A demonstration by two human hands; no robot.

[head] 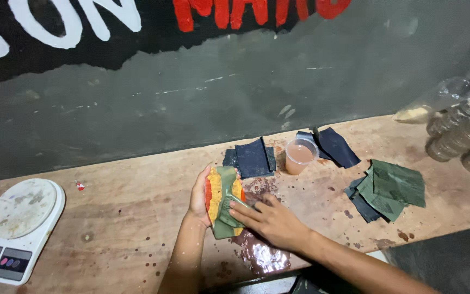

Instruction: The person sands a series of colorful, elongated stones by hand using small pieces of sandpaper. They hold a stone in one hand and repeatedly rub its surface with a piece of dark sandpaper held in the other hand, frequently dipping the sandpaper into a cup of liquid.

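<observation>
Two hands: on one block [220,191]
Left hand [199,197]: curled round orange block
Right hand [270,220]: fingers flat, pressing green sheet [225,209] on it
Nearby: cup [300,155], scale [18,230]

We see dim, warm indoor light. Wet patch [262,253] on tabletop [137,201] gives soft glare near our hands [270,220]. Wall [191,103] dull, shadows faint. Plastic bag [436,100] at right edge soft, slightly blurred.
</observation>
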